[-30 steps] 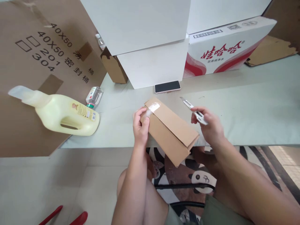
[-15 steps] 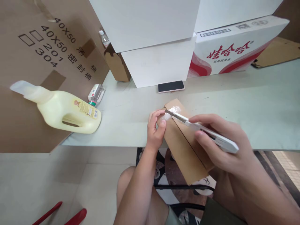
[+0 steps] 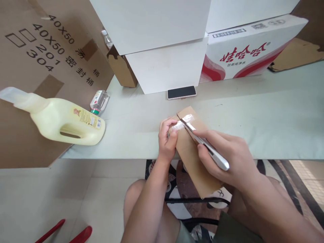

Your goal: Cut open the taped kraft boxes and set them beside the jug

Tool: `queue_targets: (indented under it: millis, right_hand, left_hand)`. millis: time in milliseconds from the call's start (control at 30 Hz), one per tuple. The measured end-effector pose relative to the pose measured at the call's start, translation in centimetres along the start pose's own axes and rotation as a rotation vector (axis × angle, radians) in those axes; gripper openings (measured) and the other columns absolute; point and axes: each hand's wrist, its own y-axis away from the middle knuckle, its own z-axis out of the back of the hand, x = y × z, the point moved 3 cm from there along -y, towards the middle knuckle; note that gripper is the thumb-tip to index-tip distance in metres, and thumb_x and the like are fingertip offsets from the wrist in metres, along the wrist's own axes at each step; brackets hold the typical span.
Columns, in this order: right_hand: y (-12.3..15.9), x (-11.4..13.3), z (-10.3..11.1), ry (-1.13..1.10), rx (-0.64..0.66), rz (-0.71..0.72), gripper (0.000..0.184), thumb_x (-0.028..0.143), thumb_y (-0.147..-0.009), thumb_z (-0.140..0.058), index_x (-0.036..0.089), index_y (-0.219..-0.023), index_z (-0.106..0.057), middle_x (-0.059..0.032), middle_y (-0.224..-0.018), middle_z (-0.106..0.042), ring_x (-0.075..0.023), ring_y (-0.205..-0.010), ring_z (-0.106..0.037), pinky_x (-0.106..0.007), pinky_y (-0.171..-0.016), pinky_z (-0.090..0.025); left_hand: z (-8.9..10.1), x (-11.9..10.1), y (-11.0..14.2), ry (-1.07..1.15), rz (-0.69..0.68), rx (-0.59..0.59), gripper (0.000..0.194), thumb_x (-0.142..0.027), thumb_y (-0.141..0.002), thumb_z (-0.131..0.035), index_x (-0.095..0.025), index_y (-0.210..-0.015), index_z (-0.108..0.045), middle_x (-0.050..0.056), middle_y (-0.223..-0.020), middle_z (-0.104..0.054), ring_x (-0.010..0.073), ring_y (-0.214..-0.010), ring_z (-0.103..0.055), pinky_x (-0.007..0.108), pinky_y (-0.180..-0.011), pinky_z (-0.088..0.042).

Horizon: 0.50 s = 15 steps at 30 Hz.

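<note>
A small brown cardboard box rests partly on the table edge and tilts down toward my lap. A strip of clear tape crosses the seam near its far end. My left hand is closed around the box's far left side, fingers beside the tape. In my right hand is a white utility knife, its blade out and pointing away from me. The blade tip touches the box at the seam, on the tape. My right palm hides part of the box's right side.
A black-screened phone lies beyond the box, before stacked white cartons. Left are a yellow jug, a clear bottle and a big brown carton. A red-and-white carton stands at the back right.
My right hand has moved left and turned the knife more in line with the seam, with the blade lower against the tape. My left hand keeps its grip on the box.
</note>
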Motion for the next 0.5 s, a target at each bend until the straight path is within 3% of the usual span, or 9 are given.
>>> queue_targets:
  millis: [233,500]
  right_hand:
    - [0.07,-0.12,0.51,-0.029,-0.035,0.024,0.015,0.017,-0.086,-0.052,0.021,-0.098,-0.06,0.0038,-0.063,-0.06,-0.0097,-0.044,-0.048,-0.023,-0.045,-0.036]
    - [0.51,0.06,0.12,0.089,-0.039,0.078,0.019,0.016,-0.09,-0.049,0.019,-0.103,-0.063,0.0015,-0.071,-0.063,-0.0099,-0.052,-0.053,-0.024,-0.048,-0.036]
  left_hand:
    - [-0.07,-0.37,0.17,-0.023,0.025,-0.019,0.033,-0.051,-0.094,-0.049,-0.024,-0.109,-0.062,0.008,-0.113,-0.062,0.0262,-0.111,-0.058,0.041,-0.1,-0.045]
    - [-0.34,-0.04,0.26,0.033,0.032,-0.049,0.031,-0.048,-0.094,-0.05,-0.024,-0.109,-0.062,0.008,-0.115,-0.062,0.0267,-0.113,-0.058,0.04,-0.099,-0.046]
